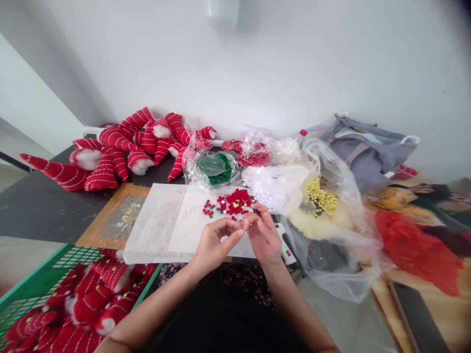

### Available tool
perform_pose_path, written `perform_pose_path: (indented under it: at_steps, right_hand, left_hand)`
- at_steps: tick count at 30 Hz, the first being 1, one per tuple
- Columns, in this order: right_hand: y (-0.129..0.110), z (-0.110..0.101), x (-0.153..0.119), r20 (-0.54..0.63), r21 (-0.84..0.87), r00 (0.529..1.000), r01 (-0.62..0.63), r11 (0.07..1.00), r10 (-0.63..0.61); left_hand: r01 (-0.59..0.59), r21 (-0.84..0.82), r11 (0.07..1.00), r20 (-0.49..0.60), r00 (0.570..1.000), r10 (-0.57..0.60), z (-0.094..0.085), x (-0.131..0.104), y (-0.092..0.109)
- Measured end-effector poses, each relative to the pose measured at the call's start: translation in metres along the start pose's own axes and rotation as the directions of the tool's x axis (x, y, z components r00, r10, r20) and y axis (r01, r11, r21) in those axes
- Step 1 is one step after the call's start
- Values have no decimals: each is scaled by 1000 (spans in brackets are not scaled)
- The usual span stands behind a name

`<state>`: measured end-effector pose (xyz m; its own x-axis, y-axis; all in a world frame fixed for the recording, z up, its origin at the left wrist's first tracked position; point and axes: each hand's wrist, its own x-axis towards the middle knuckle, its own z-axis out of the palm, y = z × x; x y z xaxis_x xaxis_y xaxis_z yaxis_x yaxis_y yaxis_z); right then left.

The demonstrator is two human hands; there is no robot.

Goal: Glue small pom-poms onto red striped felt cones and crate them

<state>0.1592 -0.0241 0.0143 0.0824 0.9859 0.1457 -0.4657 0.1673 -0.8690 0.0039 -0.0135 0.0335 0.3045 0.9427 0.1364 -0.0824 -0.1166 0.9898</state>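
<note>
My left hand (217, 241) and my right hand (264, 239) meet over the near edge of the white paper (187, 223). Both have thumb and fingers pinched together, with the fingertips touching or nearly so. Whatever is between them is too small to make out. Just beyond the fingers lies a loose pile of red pompoms (239, 198), mixed with a few green, white and yellow ones. A smaller cluster of red and green pompoms (208, 208) sits to its left.
Stuffed red striped cones (110, 152) heap at the back left; more fill a green basket (61, 264) below. Bags of green pompoms (215, 168), white pompoms (267, 189) and yellow pompoms (321, 196) stand behind and right. A wood-edged board (97, 215) lies left, a phone (419, 318) at right.
</note>
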Motion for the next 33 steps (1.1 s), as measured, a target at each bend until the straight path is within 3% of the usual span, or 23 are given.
perform_pose_path:
  at_steps: [4, 6, 8, 10, 13, 15, 17, 20, 22, 24, 26, 29, 33]
  right_hand:
    - [3, -11, -10, 30, -221, 984, 178, 959, -176]
    - [0, -22, -14, 141, -361, 960, 276, 891, -240]
    - [-6, -34, -13, 333, -509, 907, 404, 760, -259]
    - [-15, -43, -9, 547, -594, 796, 587, 550, -259]
    - [-27, -50, 3, 797, -510, 537, 844, 168, -276]
    - [-32, -50, 10, 881, -403, 380, 915, -24, -282]
    - [-36, -48, 15, 915, -347, 304, 928, -134, -265]
    - [-39, -44, 18, 938, -314, 267, 926, -210, -222]
    - [-39, -43, 18, 945, -302, 258, 924, -236, -199]
    - [-38, -44, 18, 946, -307, 265, 919, -248, -189]
    - [-38, -45, 17, 941, -323, 283, 914, -247, -186]
    - [-38, -47, 18, 937, -340, 305, 909, -242, -171]
    - [-40, -47, 21, 943, -328, 297, 906, -267, -150]
  left_hand:
    - [118, -116, 986, 79, 991, -109, -7, 5, 5]
    - [153, -141, 978, 144, 981, -133, -13, 7, 6]
    - [156, -117, 981, 182, 974, -133, -19, 9, 7]
    - [98, -30, 995, 192, 977, -91, -26, 10, 10]
    - [-48, 139, 989, 225, 974, 15, -34, 11, 18]
    - [-151, 245, 958, 240, 966, 91, -37, 11, 24]
    - [-252, 342, 905, 236, 956, 177, -38, 9, 27]
    - [-347, 433, 832, 218, 936, 277, -36, 6, 27]
    - [-349, 446, 824, 201, 937, 287, -35, 5, 23]
    - [-288, 437, 852, 154, 957, 244, -35, 7, 16]
    - [-187, 415, 891, 42, 982, 186, -37, 10, 8]
    - [-142, 374, 917, -95, 977, 190, -41, 13, 0]
    - [-386, 338, 858, 81, 921, 382, -42, 14, 2]
